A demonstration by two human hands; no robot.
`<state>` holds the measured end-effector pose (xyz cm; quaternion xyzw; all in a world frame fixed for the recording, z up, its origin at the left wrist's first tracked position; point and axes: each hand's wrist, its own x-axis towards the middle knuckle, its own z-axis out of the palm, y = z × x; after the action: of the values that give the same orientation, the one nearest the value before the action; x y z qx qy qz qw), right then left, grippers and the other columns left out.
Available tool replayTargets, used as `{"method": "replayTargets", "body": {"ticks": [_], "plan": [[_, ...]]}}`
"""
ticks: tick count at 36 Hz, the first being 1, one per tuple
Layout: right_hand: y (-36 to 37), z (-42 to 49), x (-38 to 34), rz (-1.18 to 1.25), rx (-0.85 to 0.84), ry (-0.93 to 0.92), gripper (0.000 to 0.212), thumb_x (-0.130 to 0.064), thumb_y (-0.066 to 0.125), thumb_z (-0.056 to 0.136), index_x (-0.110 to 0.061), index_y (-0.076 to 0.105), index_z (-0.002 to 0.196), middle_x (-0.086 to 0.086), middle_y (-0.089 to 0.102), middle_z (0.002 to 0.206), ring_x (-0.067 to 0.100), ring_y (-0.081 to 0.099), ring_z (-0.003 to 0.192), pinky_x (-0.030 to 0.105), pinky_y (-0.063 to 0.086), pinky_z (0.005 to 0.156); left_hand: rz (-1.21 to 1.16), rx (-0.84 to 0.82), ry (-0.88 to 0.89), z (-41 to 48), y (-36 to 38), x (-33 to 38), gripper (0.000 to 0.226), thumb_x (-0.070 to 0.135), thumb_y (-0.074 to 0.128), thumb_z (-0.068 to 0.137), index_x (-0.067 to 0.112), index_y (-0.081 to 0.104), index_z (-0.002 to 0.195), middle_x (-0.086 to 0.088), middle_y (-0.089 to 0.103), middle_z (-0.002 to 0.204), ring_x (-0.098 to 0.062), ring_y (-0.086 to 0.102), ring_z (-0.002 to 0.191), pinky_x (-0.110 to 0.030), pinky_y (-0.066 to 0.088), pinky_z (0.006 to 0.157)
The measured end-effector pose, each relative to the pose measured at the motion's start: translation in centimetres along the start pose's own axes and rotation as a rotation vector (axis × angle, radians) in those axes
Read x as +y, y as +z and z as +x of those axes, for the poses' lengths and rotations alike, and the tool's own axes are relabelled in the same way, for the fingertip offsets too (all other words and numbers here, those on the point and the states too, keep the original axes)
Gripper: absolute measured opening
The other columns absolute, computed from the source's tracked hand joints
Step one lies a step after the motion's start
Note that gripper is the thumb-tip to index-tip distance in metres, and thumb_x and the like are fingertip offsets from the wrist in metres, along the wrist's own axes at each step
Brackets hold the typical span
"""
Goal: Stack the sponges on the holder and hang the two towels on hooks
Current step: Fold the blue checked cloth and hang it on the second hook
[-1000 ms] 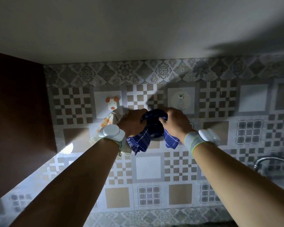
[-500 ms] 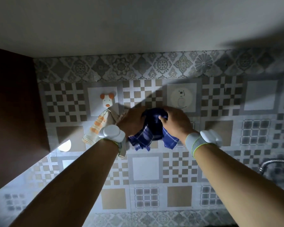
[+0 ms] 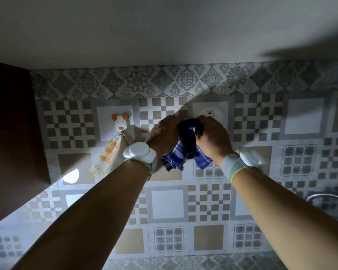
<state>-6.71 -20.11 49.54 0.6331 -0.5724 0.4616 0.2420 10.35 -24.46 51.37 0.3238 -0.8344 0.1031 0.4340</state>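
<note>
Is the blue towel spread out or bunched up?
Bunched up: the blue towel is gathered between the left hand and right hand.

Left hand (image 3: 165, 138) and right hand (image 3: 213, 138) both clenched on a bunched dark-blue checked cloth towel (image 3: 185, 151), raised against the patterned tile wall (image 3: 167, 203) just under a white bear-faced hook (image 3: 210, 113). Hanging beside: cream-and-orange checked towel (image 3: 107, 155) on white dog-faced hook (image 3: 120, 123).

Bunched blue plaid towel (image 3: 185, 151) just below bear hook (image 3: 209, 112); orange-checked towel (image 3: 109, 154) seemingly hangs from dog hook (image 3: 120, 122).
</note>
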Motion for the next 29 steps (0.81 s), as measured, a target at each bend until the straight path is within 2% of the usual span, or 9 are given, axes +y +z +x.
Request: {"method": "replayTargets", "body": {"ticks": [4,6,9,11,14,17,21,25,29], "plan": [[-1.6,0.5,1.4,0.005,0.083,-0.048,0.019,-0.025,0.043,0.087,-0.015,0.058,0.094,0.008,0.061,0.094,0.035,0.06,0.088,0.039,0.047,0.068,-0.005,0.073,0.069,1.2,0.3,1.7,0.035,0.019,0.045,0.094,0.021,0.051,0.129,-0.008,0.065,0.111,-0.034,0.063,0.097,-0.04,0.052,0.08],[-2.7,0.9,2.2,0.025,0.106,-0.039,0.015,-0.02,0.05,0.084,-0.014,0.059,0.095,0.009,0.061,0.093,0.035,0.06,0.085,0.038,0.046,0.065,-0.058,0.101,0.122,2.0,0.4,2.9,0.026,0.019,0.045,0.094,0.019,0.049,0.12,-0.006,0.069,0.102,-0.031,0.065,0.085,-0.038,0.052,0.071],[-3.8,1.4,3.6,0.044,0.119,-0.025,0.018,-0.013,0.058,0.083,-0.015,0.059,0.101,0.007,0.065,0.094,0.034,0.062,0.088,0.029,0.037,0.063,-0.106,0.12,0.138,3.0,0.5,4.1,0.02,0.015,0.046,0.094,0.017,0.046,0.114,-0.004,0.071,0.083,-0.026,0.063,0.068,-0.036,0.049,0.061],[-4.3,1.7,4.3,0.066,0.126,-0.004,0.019,-0.011,0.06,0.083,-0.015,0.059,0.102,0.006,0.068,0.095,0.032,0.063,0.088,0.025,0.031,0.063,-0.124,0.111,0.138,3.5,0.6,4.6,0.02,0.011,0.047,0.093,0.015,0.044,0.113,-0.003,0.07,0.077,-0.025,0.061,0.063,-0.037,0.049,0.06],[-4.9,1.8,5.3,0.097,0.15,0.037,0.018,-0.011,0.061,0.083,-0.016,0.061,0.101,0.005,0.07,0.095,0.029,0.066,0.089,0.027,0.039,0.063,-0.186,0.113,0.097,4.0,1.3,5.5,0.022,0.011,0.05,0.09,0.014,0.042,0.111,-0.002,0.071,0.077,-0.027,0.063,0.065,-0.034,0.047,0.062],[-5.0,1.9,6.0,0.074,0.186,0.067,0.014,-0.015,0.059,0.083,-0.02,0.058,0.096,0.001,0.068,0.093,0.028,0.065,0.087,0.032,0.048,0.066,-0.188,0.131,0.06,4.3,1.9,6.2,0.023,0.017,0.051,0.089,0.016,0.042,0.111,-0.001,0.07,0.08,-0.029,0.063,0.068,-0.038,0.051,0.064],[-4.4,1.8,6.8,-0.025,0.177,0.1,0.015,-0.021,0.06,0.083,-0.019,0.058,0.098,0.006,0.063,0.1,0.034,0.061,0.096,0.039,0.049,0.071,-0.025,0.189,0.02,4.5,2.6,6.5,0.028,0.022,0.058,0.086,0.02,0.045,0.11,-0.002,0.061,0.1,-0.032,0.058,0.079,-0.037,0.047,0.063],[-4.1,1.0,7.0,0.038,0.142,0.147,0.027,-0.021,0.065,0.077,-0.019,0.056,0.102,0.008,0.059,0.105,0.035,0.059,0.095,0.041,0.05,0.071,0.084,0.205,0.009,3.8,3.8,5.9,0.028,0.019,0.062,0.083,0.021,0.049,0.108,-0.002,0.057,0.103,-0.03,0.058,0.093,-0.034,0.039,0.064],[-3.5,0.8,7.0,0.023,0.091,0.119,0.015,-0.016,0.06,0.081,-0.018,0.054,0.094,0.007,0.06,0.102,0.034,0.058,0.091,0.038,0.044,0.066,0.121,0.206,-0.005,2.8,4.8,5.6,0.015,0.022,0.059,0.084,0.023,0.057,0.1,-0.001,0.063,0.103,-0.031,0.058,0.097,-0.041,0.048,0.077]]}}
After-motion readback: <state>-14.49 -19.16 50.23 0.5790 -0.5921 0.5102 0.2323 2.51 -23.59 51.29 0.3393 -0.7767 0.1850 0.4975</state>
